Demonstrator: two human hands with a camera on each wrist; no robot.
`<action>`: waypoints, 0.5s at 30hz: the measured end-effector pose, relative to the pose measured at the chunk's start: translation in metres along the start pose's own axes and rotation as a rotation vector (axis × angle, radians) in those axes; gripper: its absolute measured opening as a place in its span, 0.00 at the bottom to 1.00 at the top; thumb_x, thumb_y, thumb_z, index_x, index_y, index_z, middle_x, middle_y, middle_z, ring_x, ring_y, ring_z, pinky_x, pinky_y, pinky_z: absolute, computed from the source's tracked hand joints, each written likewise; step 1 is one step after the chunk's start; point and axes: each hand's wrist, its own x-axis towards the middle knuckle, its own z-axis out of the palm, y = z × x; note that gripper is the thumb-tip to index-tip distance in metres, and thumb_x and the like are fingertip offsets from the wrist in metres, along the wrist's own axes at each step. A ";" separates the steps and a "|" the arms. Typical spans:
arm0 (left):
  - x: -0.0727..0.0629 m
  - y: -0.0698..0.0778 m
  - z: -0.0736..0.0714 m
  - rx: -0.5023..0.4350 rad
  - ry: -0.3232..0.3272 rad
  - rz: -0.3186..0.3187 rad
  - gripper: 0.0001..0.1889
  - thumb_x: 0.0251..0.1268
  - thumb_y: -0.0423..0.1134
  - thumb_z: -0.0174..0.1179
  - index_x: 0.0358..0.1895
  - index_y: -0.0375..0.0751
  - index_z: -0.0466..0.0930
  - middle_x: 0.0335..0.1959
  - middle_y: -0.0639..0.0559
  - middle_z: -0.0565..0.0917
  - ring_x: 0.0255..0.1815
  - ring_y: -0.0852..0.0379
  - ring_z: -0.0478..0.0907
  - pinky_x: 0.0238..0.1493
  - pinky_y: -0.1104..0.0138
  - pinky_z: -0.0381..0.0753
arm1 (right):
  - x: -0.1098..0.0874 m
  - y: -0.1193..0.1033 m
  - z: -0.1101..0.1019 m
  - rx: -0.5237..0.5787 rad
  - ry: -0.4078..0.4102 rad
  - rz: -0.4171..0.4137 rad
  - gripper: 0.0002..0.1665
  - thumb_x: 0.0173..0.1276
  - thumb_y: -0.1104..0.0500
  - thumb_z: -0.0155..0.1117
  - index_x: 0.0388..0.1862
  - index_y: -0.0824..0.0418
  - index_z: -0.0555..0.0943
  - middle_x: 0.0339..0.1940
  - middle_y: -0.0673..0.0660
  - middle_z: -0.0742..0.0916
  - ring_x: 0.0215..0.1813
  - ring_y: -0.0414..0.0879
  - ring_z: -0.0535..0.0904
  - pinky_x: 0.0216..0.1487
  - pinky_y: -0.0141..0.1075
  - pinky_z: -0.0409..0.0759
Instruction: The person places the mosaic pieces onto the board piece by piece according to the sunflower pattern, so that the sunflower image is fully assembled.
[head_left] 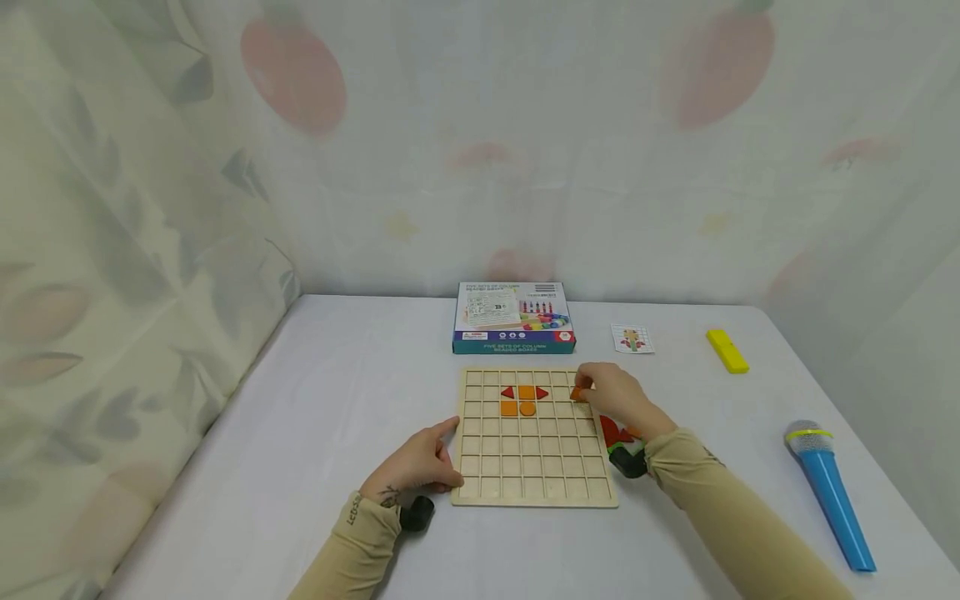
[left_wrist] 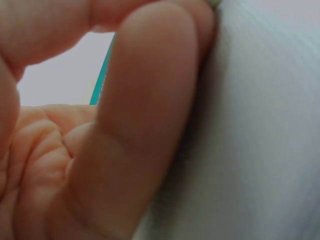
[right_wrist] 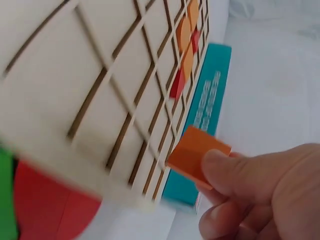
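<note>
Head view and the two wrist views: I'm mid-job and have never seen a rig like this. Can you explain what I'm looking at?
There's no machine: these are a person's bare hands. The head picture looks forward and down from the person's head; each wrist picture looks along its own hand.

On the white table lies a gridded board bearing two orange squares, an orange circle and two red triangles. Beyond it are a box and a small card; to the right, a yellow object and a blue microphone.

The left hand touches the board's left edge. The right hand pinches an orange piece.
</note>
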 end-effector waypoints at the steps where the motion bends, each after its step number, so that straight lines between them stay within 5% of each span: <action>1: 0.000 0.000 0.000 -0.001 0.000 -0.002 0.53 0.37 0.26 0.70 0.72 0.36 0.50 0.17 0.50 0.75 0.14 0.60 0.73 0.19 0.68 0.75 | 0.001 -0.004 0.003 -0.005 0.001 -0.018 0.02 0.62 0.63 0.61 0.34 0.58 0.79 0.33 0.53 0.83 0.34 0.46 0.73 0.36 0.38 0.75; 15: 0.000 0.001 0.000 0.009 0.004 -0.008 0.53 0.37 0.27 0.71 0.72 0.36 0.50 0.17 0.49 0.74 0.15 0.59 0.73 0.19 0.68 0.75 | 0.019 -0.028 0.032 -0.085 -0.036 -0.163 0.05 0.57 0.66 0.63 0.30 0.56 0.79 0.29 0.49 0.81 0.31 0.43 0.71 0.35 0.37 0.73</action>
